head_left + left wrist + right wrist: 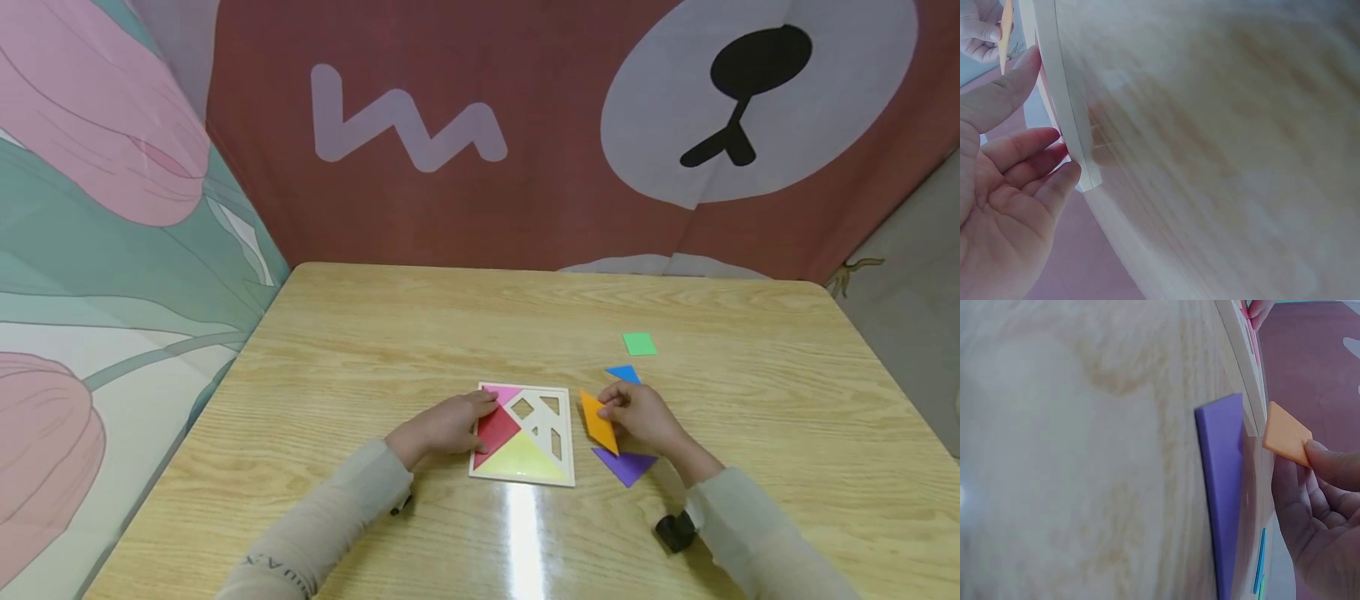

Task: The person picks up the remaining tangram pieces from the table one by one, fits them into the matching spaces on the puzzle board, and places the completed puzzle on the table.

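A pale wooden tangram board (pixel 571 437) lies on the table, with a red triangle (pixel 498 432), a yellow triangle (pixel 522 461) and a pink piece (pixel 507 392) set in it. My left hand (pixel 450 425) rests at the board's left edge, its fingertips touching the red and pink side. Right of the board, my right hand (pixel 643 417) pinches an orange parallelogram tile (pixel 599 423) between thumb and fingers, tilted above the table. Below that hand lies a purple triangle (pixel 627 470). A blue triangle (pixel 623 373) shows just beyond it, partly hidden by the fingers.
Farther back on the wooden table (pixel 420 325) lies a green tile (pixel 640 344). Cut-out openings show on the board's right half. A printed cloth (pixel 555 208) hangs behind the table, and another patterned one (pixel 150 267) hangs along its left side.
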The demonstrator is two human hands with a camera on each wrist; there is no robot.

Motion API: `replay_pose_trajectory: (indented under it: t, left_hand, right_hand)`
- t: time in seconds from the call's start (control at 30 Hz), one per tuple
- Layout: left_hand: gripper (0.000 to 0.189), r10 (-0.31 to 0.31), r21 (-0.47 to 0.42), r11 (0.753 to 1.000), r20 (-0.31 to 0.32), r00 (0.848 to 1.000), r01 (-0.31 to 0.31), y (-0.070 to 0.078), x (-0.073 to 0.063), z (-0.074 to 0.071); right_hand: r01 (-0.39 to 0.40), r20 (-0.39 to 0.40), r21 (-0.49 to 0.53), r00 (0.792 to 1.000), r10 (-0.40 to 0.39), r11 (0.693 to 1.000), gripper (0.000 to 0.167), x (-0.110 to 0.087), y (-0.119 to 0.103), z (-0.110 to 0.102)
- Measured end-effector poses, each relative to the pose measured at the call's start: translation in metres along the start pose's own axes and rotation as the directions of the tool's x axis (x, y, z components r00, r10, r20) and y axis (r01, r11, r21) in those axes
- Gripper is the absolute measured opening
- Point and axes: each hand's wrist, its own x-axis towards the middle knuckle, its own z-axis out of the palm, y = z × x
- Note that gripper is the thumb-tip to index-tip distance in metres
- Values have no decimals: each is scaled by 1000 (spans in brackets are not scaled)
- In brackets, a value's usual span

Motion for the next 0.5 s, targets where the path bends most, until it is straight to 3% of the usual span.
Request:
replay_pose_trajectory:
  t: [0.5]
  left_hand:
    - [62, 3, -5, 1000, -9, 1000, -3, -2, 0, 1]
  right_hand:
    - [-20, -2, 77, 1000, 21, 997, 11, 0, -4, 6]
